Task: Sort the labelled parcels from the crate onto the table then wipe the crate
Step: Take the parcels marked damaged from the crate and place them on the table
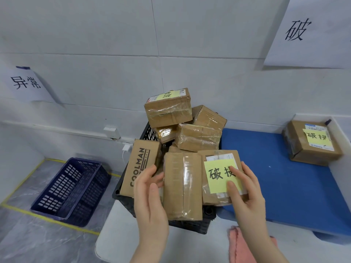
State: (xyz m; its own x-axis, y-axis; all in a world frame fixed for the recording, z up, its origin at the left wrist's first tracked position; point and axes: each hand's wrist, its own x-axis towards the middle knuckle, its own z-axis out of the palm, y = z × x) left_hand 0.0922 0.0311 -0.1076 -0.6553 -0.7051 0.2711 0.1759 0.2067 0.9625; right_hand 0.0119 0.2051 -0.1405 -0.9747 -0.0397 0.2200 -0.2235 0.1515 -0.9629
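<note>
Heaped boxes [169, 109] crowded the crate [190, 226] on the surface [114, 234], a pink cloth [241, 245] beside it, a blue basket [70, 188] on the floor; the right hand [245, 194] gripped a front parcel [222, 158], yellow note up; the left hand [150, 190], fingers nearly straight, touched the taped parcel [182, 185] alongside, long axis pointing away.

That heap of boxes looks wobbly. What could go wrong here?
The top parcel sits high on the heap in the black crate; pulling out the labelled parcel that the right hand holds could unsettle it.
The COOLMAN box leans at the crate's left edge, beside the left hand, and might slide off.
The right thumb presses the yellow note, which may peel or smudge.
</note>
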